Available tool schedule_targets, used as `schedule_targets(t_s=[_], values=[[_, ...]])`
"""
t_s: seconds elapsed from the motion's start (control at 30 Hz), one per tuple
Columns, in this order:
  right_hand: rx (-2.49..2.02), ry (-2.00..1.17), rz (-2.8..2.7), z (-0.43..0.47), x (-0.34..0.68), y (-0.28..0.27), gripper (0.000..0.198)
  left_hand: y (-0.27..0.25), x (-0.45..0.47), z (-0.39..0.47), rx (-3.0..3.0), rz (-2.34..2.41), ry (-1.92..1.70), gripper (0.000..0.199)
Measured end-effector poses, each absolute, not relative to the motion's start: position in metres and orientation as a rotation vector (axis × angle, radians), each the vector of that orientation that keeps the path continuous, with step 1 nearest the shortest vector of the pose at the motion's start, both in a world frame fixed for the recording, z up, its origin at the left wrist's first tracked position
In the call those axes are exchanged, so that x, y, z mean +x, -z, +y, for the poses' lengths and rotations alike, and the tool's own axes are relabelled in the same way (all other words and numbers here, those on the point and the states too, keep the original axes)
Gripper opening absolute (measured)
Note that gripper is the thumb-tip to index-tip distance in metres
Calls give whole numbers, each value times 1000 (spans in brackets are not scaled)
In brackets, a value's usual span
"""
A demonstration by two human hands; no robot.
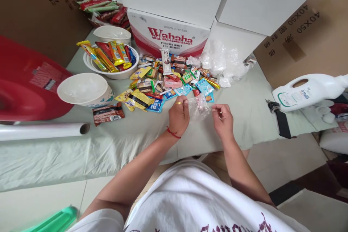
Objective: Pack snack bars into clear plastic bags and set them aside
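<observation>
Between my hands a clear plastic bag (200,108) is stretched just above the cloth-covered table. My left hand (179,115), with a gold ring and a red string bracelet, is closed on the bag's left edge. On the bag's other side my right hand (223,120) pinches its right edge with thumb and forefinger. Right beyond the hands spreads a heap of wrapped snacks (171,82) in yellow, blue, brown and pink packets. A white-wrapped bar (165,61) lies on top of the heap. What the bag holds, if anything, is hard to make out.
A bowl of snack bars (108,74) and a paper tub (84,88) stand at left, by a red container (27,79) and a plastic roll (43,131). Crumpled clear bags (224,61) lie behind, before white boxes (168,36). A white jug (307,92) and keys (273,106) lie at right.
</observation>
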State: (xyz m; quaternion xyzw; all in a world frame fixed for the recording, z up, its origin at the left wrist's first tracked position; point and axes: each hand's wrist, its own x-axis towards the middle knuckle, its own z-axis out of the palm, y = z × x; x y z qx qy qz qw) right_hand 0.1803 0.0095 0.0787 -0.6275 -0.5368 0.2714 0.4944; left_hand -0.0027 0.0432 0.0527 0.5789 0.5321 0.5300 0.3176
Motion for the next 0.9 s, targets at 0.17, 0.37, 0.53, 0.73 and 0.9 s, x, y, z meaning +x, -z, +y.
schedule_targets(t_s=[0.17,0.37,0.53,0.73,0.9], values=[[-1315,-993,-1106,-1,160,-71,69,-62,7,34,1475,1488,-1456,13],[-1421,-1073,-1086,-5,174,-53,22,-58,-7,37,1524,1542,-1402,10],[-1493,-1069,-1119,-6,205,-64,33,-53,-29,40,1548,1531,-1317,10],[-1409,-1209,-1036,-22,179,-66,45,-54,-16,32,1522,1640,-1395,8],[-1453,-1118,-1160,-19,164,-57,30,-56,-10,30,1471,1541,-1351,10]])
